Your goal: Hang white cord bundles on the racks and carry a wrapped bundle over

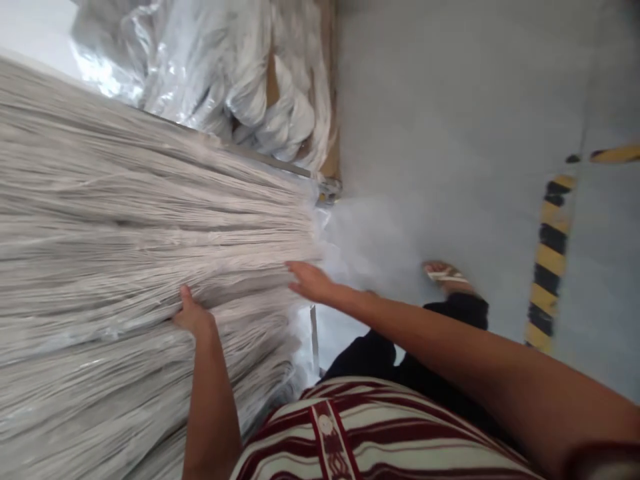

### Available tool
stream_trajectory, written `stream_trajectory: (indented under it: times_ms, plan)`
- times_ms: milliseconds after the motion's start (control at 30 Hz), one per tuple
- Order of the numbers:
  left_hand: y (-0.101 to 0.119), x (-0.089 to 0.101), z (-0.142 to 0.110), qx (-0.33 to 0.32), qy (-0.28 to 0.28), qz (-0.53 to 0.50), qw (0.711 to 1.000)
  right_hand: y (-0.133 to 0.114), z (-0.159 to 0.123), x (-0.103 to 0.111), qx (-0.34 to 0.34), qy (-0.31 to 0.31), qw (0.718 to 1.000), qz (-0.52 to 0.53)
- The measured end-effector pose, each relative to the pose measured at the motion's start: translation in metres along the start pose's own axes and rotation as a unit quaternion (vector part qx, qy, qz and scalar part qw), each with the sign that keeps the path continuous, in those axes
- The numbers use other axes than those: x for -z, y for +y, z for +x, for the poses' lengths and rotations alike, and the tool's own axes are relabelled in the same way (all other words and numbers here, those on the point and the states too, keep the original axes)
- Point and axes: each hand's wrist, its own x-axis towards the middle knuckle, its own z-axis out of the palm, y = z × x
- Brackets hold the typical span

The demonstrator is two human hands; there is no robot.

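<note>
two bare hands rest on a broad mass of pale grey-white strands [125,220] that lies in long parallel rows across a worktop and fills the left half of the view. the left hand [193,315] presses into the strands near the middle of the mass, thumb up and fingers dug in among them; whether its grip is closed around a bunch of them cannot be told, since the fingers are buried. the right hand [311,281] lies flat and open at the edge of the mass, fingers stretched out on the strand ends, holding nothing. beyond the strands, more white bundles wrapped in clear plastic [200,60] sit in a cardboard box. a metal rail [280,163] runs between the two. the grey floor [450,133] carries a yellow-and-black striped line [547,253]. a sandalled foot [445,275] stands on it, below the right hand.
</note>
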Motion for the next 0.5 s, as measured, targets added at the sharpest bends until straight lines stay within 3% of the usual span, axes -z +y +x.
stream_trajectory:
  times_ms: [67, 100, 167, 233, 300, 500]
  plan:
    - [0.001, 0.005, 0.002, 0.014, 0.023, -0.031, 0.999, -0.057, 0.038, -0.035, 0.12, -0.02, 0.992, -0.017]
    - [0.001, 0.008, 0.001, 0.015, 0.026, -0.042, 0.999, -0.078, 0.054, -0.05, 0.196, 0.003, 0.98, -0.043]
    - [-0.002, 0.019, -0.002, 0.006, 0.027, -0.055, 0.998, -0.105, 0.079, -0.075, 0.227, 0.052, 0.969, -0.077]
    - [-0.005, 0.031, -0.006, -0.013, 0.027, -0.055, 0.998, -0.113, 0.094, -0.09, 0.211, 0.088, 0.969, -0.093]
    - [-0.009, 0.042, -0.01, -0.034, 0.029, -0.049, 0.998, -0.113, 0.1, -0.093, 0.211, 0.084, 0.969, -0.099]
    - [-0.022, 0.069, -0.013, -0.05, 0.046, -0.017, 0.998, -0.121, 0.084, -0.085, 0.278, 0.073, 0.952, -0.106]
